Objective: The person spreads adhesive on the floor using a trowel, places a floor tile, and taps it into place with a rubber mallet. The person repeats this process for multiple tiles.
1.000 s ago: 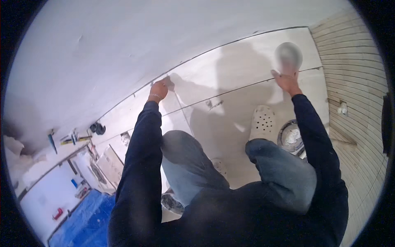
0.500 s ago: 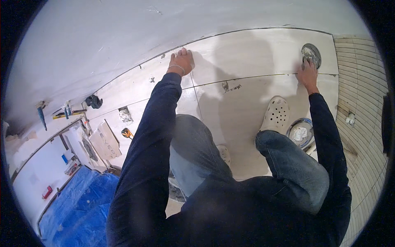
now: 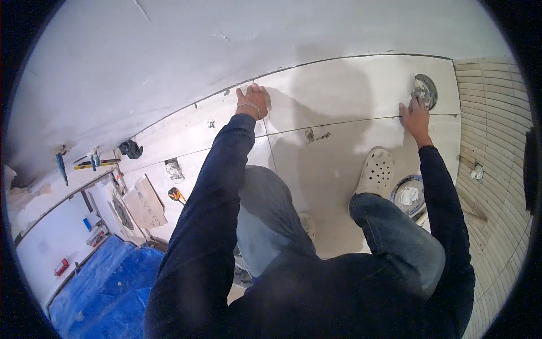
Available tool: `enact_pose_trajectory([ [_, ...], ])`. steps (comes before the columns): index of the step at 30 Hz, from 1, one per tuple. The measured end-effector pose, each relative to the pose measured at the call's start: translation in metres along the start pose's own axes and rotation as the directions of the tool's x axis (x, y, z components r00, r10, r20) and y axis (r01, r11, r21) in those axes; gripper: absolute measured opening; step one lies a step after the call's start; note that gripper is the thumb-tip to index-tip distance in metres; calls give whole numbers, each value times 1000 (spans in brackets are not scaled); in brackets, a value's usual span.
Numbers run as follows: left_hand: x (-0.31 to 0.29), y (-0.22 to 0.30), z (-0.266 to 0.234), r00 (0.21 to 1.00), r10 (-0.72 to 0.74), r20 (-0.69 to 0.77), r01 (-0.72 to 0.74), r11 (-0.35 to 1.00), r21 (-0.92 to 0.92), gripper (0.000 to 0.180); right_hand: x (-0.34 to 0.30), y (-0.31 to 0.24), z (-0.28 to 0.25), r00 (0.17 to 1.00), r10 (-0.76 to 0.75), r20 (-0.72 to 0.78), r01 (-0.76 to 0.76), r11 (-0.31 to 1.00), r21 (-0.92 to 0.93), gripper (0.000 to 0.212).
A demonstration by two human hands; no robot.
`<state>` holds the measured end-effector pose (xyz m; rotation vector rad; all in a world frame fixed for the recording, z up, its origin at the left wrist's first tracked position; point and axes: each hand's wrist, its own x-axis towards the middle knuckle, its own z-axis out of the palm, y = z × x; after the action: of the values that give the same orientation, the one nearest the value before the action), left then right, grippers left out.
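A large cream tile lies along the foot of the pale wall, with a round hole near its right end. Inside the hole, rough grey and whitish material shows. At the hole's near-left rim rest the fingers of my right hand, thumb held apart, with no tool visible in it. My left hand lies with fingers spread by the joint at the tile's left end, close to the wall. A thin joint separates this tile from the one nearer me, where my perforated clog stands.
Beside the clog is a round bucket with white material in it. Ribbed tiles cover the right wall. Leftward are a tape measure, a cardboard piece, a dark crumpled bundle, a spirit level and blue sheeting.
The whole view has shifted, so the tiles sit lower in the picture. My right fingers have drawn back from inside the hole toward its near rim. The left hand stays by the joint.
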<state>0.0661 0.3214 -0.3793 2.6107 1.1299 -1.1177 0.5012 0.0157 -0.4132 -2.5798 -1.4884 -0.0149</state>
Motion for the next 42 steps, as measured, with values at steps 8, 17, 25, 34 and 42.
enact_pose_trajectory([
  [8,14,0,-18,984,179,-1,-179,981,-74,38,-4,8,-3,968,105,228,-106,994,-8,64],
  [17,44,-3,12,943,284,173,-271,958,-93,56,-104,-36,-42,981,190,-38,-169,936,307,52],
  [25,86,-41,29,946,239,220,-240,971,-24,71,-241,-73,-94,864,501,-41,-397,731,555,50],
  [34,-9,-141,106,973,105,-204,-200,825,-528,75,-394,-13,-93,366,858,-359,-815,482,321,41],
  [42,-122,-31,174,813,178,-554,-443,806,-391,35,-465,110,-118,384,913,-137,-807,404,429,49],
])
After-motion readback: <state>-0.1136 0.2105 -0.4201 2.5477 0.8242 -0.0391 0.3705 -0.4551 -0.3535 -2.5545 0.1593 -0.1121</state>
